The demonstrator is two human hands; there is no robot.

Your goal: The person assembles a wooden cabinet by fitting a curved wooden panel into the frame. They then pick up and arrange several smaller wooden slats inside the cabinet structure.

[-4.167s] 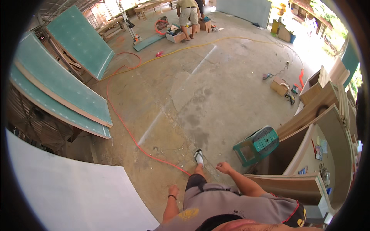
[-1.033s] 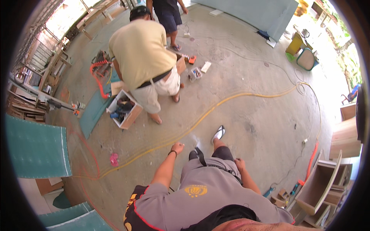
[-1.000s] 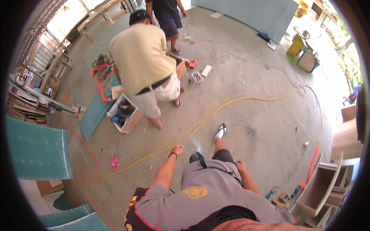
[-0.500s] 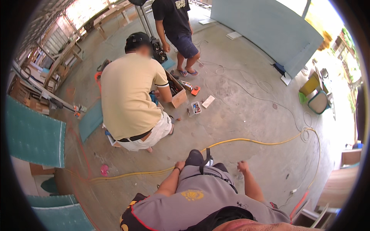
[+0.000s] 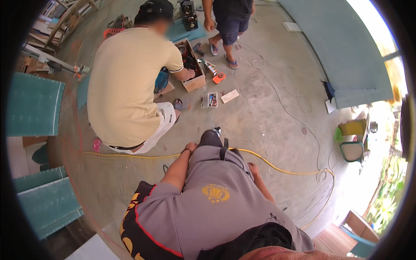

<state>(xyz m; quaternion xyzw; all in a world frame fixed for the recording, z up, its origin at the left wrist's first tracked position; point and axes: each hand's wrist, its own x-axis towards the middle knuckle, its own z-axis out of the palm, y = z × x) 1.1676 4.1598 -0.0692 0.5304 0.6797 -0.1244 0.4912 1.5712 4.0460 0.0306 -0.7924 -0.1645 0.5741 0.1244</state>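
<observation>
My left hand hangs beside my left thigh, with a dark band on its wrist; its fingers are too small and turned under to make out. On the other side, my right hand is down close to my right hip, its fingers partly hidden. Nothing is seen sticking out of either hand. A yellow hose or cable runs across the concrete floor by my legs. Ahead, a person in a beige shirt crouches and reaches a hand into a wooden box of tools.
Near the box lie a clear tub of small items, a pale wood block and an orange device. Another person stands behind. Thin cords loop over the floor, large grey-blue panel at right, green panels at left.
The crouching person, the box and the floor items now appear nearer and larger. My right hand has drawn in from out at the side to my hip.
</observation>
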